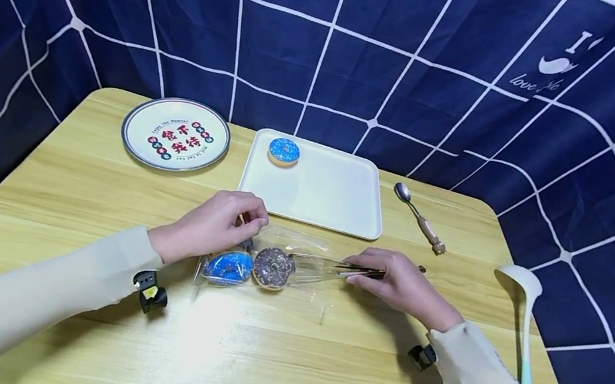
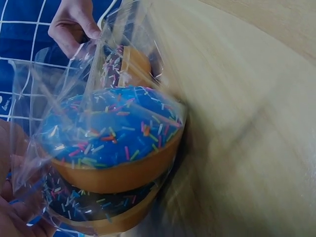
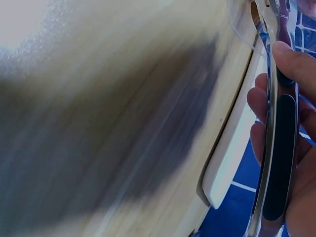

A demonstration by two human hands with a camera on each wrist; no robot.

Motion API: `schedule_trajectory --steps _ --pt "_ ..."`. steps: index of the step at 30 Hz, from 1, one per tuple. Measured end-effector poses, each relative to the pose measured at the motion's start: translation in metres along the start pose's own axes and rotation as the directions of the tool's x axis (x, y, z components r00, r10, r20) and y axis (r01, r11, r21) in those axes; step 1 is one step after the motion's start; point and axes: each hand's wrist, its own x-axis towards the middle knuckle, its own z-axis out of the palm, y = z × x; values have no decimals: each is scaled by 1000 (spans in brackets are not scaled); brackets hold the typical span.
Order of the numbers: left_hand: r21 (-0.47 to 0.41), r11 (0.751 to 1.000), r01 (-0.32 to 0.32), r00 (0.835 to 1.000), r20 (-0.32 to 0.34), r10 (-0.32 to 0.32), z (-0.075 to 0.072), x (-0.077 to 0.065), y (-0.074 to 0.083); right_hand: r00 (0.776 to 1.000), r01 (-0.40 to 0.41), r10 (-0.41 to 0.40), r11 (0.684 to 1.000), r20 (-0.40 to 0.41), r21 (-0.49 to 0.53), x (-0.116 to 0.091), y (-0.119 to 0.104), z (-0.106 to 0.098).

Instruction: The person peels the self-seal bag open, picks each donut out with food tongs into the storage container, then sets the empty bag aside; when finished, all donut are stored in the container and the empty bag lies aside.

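A clear plastic bag point(image 1: 305, 243) lies on the table with doughnuts inside. Among them are a blue-iced doughnut point(image 1: 229, 267) and a chocolate-iced doughnut point(image 1: 274, 268) with sprinkles. Another dark-iced doughnut point(image 2: 81, 200) lies under the blue one in the left wrist view. My left hand point(image 1: 220, 225) pinches the bag's far left edge with thumb and fingers. In my right hand point(image 1: 399, 280) are metal tongs point(image 3: 280, 158) with dark grip panels. Their tips reach to the chocolate doughnut; whether they clamp it is unclear through the film.
Behind the bag is a white tray point(image 1: 332, 189) bearing a blue doughnut point(image 1: 284, 152). A round plate point(image 1: 138, 135) with red lettering stands at the back left. Right of the tray lies a spoon point(image 1: 421, 218), and a white ladle point(image 1: 526, 314) is by the right edge.
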Motion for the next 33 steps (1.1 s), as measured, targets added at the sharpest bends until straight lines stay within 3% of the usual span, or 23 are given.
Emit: schedule_trajectory --steps 15,20,27,33 --pt "30 999 28 999 -30 -28 0 2 -4 995 0 2 1000 -102 25 -26 12 -23" --pt "33 999 31 999 -33 -30 0 4 -4 986 11 -16 1000 -164 -29 -41 13 -36" --pt "18 999 41 999 -33 -41 -1 2 -4 965 -59 32 994 -259 -96 -65 17 -52" --pt "25 999 38 999 -28 -38 -1 3 -4 931 -126 109 992 -349 -26 -73 29 -65"
